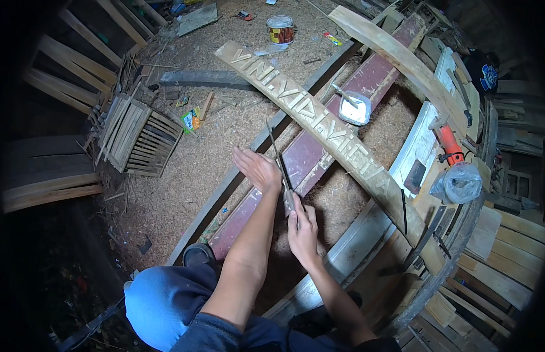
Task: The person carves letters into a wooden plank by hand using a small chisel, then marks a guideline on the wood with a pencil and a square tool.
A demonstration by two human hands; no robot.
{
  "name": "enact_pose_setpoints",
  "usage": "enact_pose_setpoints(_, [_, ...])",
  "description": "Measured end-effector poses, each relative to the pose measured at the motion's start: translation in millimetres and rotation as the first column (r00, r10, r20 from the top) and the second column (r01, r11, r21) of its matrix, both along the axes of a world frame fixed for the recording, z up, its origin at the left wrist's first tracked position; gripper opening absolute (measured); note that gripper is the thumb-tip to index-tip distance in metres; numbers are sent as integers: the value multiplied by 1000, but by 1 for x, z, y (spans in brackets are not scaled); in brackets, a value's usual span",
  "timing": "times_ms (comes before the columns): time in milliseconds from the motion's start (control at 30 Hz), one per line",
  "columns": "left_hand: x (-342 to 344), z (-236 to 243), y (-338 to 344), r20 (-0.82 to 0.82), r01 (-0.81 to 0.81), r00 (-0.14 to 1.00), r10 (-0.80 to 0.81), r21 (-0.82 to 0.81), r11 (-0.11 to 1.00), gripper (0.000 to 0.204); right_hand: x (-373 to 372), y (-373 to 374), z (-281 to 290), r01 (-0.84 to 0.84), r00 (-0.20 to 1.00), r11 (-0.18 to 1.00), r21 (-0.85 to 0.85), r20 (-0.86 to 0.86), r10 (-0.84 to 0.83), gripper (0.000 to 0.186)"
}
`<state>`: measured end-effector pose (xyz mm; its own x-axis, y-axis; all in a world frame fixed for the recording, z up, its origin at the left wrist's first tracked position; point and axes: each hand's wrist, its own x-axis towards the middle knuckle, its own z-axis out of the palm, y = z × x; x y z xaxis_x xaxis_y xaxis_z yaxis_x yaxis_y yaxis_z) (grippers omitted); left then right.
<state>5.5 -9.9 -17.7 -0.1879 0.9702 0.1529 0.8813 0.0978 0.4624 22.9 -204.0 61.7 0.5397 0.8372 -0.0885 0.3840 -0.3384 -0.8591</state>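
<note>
My right hand [303,227] is closed around the handle end of a long, narrow, dark blade-like tool [279,154], tilted with its thin tip pointing away from me. I cannot tell its exact kind. Just left of the blade, my left hand [259,170] has its fingers stretched out flat; whether the palm touches the tool is hidden. Beyond both hands a long wooden board [319,123] with raised wooden letters lies slantwise across a dark red plank [304,155]. Against the board's far side stands a tub of white paste [355,109] with a stick [344,94] in it.
At right, an orange power tool [450,144], a clear plastic bag [462,183] and hand tools crowd the bench. A curved plank [395,50] extends from the back. A paint can [280,29] and a slatted wooden piece [144,139] stand on the shavings-covered floor.
</note>
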Motion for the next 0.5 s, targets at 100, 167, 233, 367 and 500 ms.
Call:
enact_pose_setpoints(100, [-13,5,5,-30,-27,999,28,32,999,40,-17,-49,2,-44,999,999,23,22,43,51])
enact_pose_setpoints(167, [-11,5,2,-43,-23,999,25,34,999,40,-13,-39,6,-27,1000,1000,13,-14,28,51])
enact_pose_setpoints(233, [-1,5,0,-45,-9,999,10,27,1000,41,-4,-12,10,8,996,1000,2,-85,-8,50])
enact_pose_setpoints(367, [-7,2,6,-1,-47,999,47,35,998,41,-16,-22,10,9,999,1000,0,-41,-9,47])
enact_pose_setpoints(500, [-18,0,13,-37,-55,998,58,64,996,41,-16,-55,17,-41,999,999,-33,26,42,49])
